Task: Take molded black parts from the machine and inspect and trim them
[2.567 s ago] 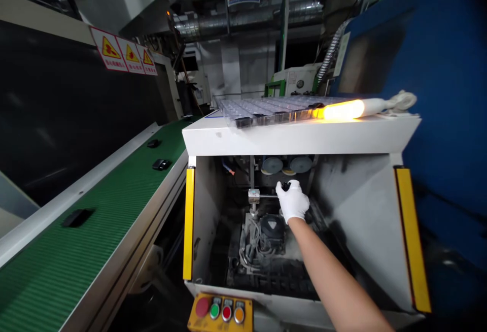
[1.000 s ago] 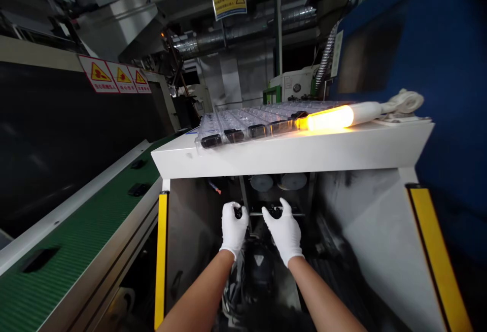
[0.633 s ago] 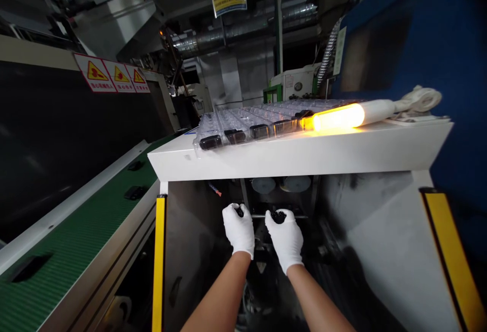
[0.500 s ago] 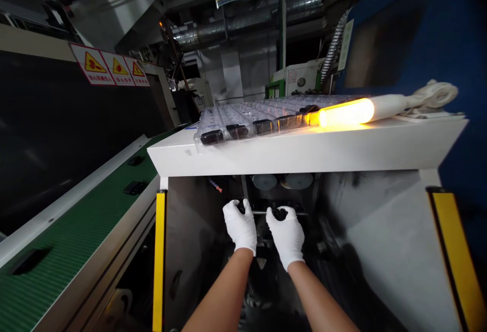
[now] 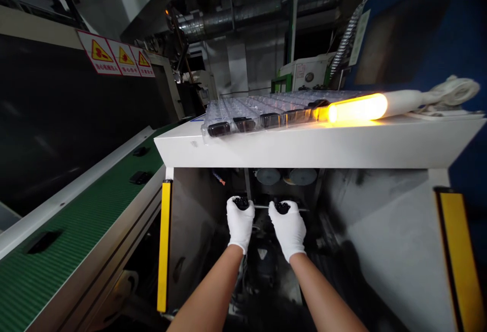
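Matt white cloth gloves point(image 5: 240, 225) are wrapping small, dull black knobs point(image 5: 241, 202), a clear glossy plastic tray point(image 5: 243, 111) is gleaming on smooth white-painted metal point(image 5: 304, 149), and a brushed steel panel point(image 5: 375, 220) is showing dark, grimy smudges.

**"What's carrying things on your end?"**

"Just past my left hand point(image 5: 239, 225) and right hand point(image 5: 287, 229), I've got the flat white machine top point(image 5: 304, 150)."

**"What's lying on it?"**

"Straight up from my grip, there's a clear plastic blister tray point(image 5: 258, 111), with black parts point(image 5: 218, 129) in its front pockets. Up and to the right of my grip, a glowing amber tube lamp point(image 5: 357, 108) lies just beside the tray, with bunched white cloth point(image 5: 452, 93) at its far end."

**"Any other surface?"**

"Yes, left of my grip, a green conveyor belt point(image 5: 76, 210) carries flat black pieces point(image 5: 140, 177), well apart from one another."
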`<move>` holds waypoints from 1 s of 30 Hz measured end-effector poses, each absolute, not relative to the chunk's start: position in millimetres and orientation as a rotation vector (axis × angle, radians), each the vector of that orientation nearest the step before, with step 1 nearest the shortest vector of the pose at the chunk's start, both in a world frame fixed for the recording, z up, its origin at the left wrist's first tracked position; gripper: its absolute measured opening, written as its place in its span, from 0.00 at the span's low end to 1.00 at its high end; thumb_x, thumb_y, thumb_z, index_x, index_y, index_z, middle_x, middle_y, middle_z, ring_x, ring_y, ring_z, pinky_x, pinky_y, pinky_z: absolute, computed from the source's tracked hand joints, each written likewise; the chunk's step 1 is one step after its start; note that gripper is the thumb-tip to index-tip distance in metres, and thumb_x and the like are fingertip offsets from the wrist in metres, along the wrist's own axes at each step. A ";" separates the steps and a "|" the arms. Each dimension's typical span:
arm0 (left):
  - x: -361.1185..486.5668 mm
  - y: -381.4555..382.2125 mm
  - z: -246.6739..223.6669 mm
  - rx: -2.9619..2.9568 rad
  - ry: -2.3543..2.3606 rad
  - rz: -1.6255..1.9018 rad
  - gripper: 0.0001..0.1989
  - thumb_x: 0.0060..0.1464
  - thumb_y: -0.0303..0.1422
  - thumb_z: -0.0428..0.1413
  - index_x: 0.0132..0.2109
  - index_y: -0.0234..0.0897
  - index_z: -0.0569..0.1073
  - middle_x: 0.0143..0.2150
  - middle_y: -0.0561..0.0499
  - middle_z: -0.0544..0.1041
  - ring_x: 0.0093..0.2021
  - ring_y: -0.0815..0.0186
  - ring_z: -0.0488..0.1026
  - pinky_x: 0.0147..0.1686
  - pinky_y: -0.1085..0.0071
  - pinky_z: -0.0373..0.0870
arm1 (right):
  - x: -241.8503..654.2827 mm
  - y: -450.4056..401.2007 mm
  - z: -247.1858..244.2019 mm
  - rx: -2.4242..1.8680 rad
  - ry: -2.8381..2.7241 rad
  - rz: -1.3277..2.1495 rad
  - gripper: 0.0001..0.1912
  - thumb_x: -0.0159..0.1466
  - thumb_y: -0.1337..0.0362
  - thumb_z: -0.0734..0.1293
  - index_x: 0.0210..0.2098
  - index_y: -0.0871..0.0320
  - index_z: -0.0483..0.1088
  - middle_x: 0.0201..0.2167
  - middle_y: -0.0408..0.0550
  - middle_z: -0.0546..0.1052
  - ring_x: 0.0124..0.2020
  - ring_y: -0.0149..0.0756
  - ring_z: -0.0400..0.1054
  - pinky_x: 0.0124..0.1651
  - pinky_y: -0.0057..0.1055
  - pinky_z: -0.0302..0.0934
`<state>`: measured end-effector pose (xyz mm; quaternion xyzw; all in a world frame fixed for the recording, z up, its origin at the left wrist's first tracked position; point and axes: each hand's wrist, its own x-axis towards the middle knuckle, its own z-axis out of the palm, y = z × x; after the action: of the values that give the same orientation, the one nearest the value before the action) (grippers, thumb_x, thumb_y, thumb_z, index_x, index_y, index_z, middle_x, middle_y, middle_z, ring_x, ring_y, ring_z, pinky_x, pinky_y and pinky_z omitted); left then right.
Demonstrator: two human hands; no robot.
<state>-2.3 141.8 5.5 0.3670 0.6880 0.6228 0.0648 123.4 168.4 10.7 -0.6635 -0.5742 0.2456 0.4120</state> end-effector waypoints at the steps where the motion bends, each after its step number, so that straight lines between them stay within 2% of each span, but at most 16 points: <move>1: -2.8 141.8 5.3 1.123 2.083 1.866 0.13 0.50 0.35 0.60 0.41 0.38 0.68 0.37 0.49 0.76 0.37 0.64 0.75 0.43 0.65 0.72 | 123.4 168.6 10.6 -1.670 -1.447 0.616 0.19 0.58 0.44 0.66 0.39 0.53 0.70 0.27 0.47 0.80 0.31 0.45 0.74 0.33 0.34 0.59; 8: -5.6 137.8 6.4 1.164 2.117 1.783 0.13 0.47 0.36 0.62 0.39 0.39 0.69 0.34 0.52 0.77 0.34 0.65 0.76 0.40 0.67 0.71 | 123.2 167.0 12.5 -1.680 -1.431 0.624 0.19 0.58 0.45 0.66 0.39 0.53 0.70 0.26 0.46 0.80 0.31 0.45 0.74 0.33 0.34 0.60; 14: -0.8 147.0 4.0 0.990 2.205 1.823 0.13 0.52 0.44 0.58 0.34 0.40 0.69 0.30 0.53 0.75 0.31 0.65 0.73 0.37 0.67 0.69 | 120.9 169.3 9.7 -1.667 -1.422 0.593 0.20 0.58 0.45 0.66 0.39 0.54 0.72 0.27 0.47 0.80 0.30 0.43 0.74 0.33 0.34 0.60; 22: -2.3 150.3 -2.3 0.956 2.156 1.808 0.12 0.51 0.43 0.58 0.34 0.40 0.68 0.31 0.55 0.75 0.31 0.67 0.72 0.37 0.70 0.69 | 118.3 171.3 8.2 -1.734 -1.403 0.535 0.18 0.57 0.47 0.67 0.38 0.54 0.72 0.30 0.49 0.80 0.37 0.46 0.75 0.40 0.35 0.63; 30: -3.3 138.0 15.6 0.974 2.075 1.723 0.11 0.51 0.41 0.60 0.35 0.40 0.71 0.32 0.51 0.78 0.33 0.64 0.75 0.39 0.66 0.70 | 118.5 164.7 17.2 -1.751 -1.397 0.638 0.22 0.59 0.46 0.65 0.43 0.55 0.72 0.32 0.49 0.81 0.35 0.44 0.76 0.37 0.35 0.64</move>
<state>-3.3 138.0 15.6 0.3366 0.7168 0.5952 0.1363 118.5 164.7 17.2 -0.6906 -0.5509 0.2515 0.3953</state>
